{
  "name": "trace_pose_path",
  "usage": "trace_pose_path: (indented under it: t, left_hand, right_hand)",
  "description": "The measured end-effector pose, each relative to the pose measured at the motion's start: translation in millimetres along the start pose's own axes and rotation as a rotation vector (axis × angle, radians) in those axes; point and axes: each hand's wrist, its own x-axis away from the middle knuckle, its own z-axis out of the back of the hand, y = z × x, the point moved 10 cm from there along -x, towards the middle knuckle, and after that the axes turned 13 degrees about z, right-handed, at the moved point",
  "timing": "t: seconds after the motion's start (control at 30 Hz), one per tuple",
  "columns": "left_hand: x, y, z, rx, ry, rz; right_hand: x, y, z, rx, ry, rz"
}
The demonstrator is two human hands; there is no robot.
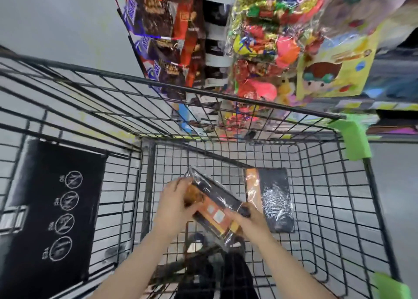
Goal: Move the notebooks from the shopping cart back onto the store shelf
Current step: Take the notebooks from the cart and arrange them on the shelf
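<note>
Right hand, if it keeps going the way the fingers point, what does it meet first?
The right hand already grips the wrapped notebook, fingers pointing up-left. Straight on, it would likely meet the left hand on the notebook's far end, though depth is unclear.

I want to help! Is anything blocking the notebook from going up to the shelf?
The cart's wire wall stands between the held notebook and the shelf. Both hands, left and right, must lift it over the rim.

Pale grey floor (pixel 56 27) lies beyond the grip; past it, hanging packets (pixel 260 38) (bright, foil-wrapped) crowd a display rack (pixel 162 27).
</note>
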Motion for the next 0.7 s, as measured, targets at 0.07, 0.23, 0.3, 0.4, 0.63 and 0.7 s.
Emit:
trace_pose_path:
  t: [0.07,0.23,0.3,0.4,0.63,0.7]
  left_hand:
    - [-6.6,-13.5,1.5,0.043,-0.01,0.065]
    - [10.8,-41.5,-36.5,0.052,-0.179,0.178]
    - [20.3,-40.4,-47.6,0.072,-0.213,0.175]
    - [29.7,-23.8,-64.7,0.088,-0.256,0.143]
    - [39.2,44.5,-147.1,0.166,-0.504,0.109]
    - [40.5,55.5,-170.4,0.275,-0.559,0.198]
  right_hand:
    - [-10.0,0.4,-17.0,-0.05,-0.026,-0.02]
    - [-17.7,15.6,-4.5,0.338,-0.038,0.018]
    - [-12.2,15.1,21.4,0.352,0.057,0.078]
    - [-7.0,12.0,72.5,0.476,0.246,0.155]
    - [-28.5,43.3,136.5,0.727,0.395,-0.013]
    - [-35.0,48.0,134.7,0.746,0.384,-0.019]
